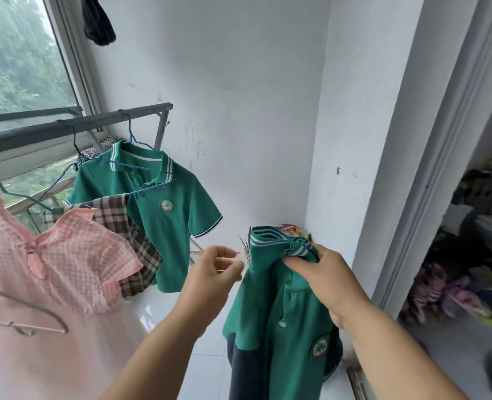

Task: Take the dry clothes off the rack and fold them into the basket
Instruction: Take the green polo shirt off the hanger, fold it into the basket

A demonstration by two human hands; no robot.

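Observation:
My right hand (322, 272) grips a green polo shirt (273, 307) by its striped collar; the shirt hangs down in front of me, with a dark navy garment (240, 368) hanging beneath it. My left hand (213, 269) hovers just left of the shirt, fingers loosely curled, holding nothing I can make out. A grey drying rack (74, 125) runs along the window. On it hang a second green polo (158, 203) on a blue hanger, a brown plaid garment (123, 223) and a pink checked dress (54, 255). No basket is in view.
A bare metal hanger (31, 321) hangs at lower left in front of the pink fabric. A dark cloth (97, 21) hangs at the top by the window. White wall ahead, white tiled floor below. A doorway at right opens onto a cluttered room (470, 255).

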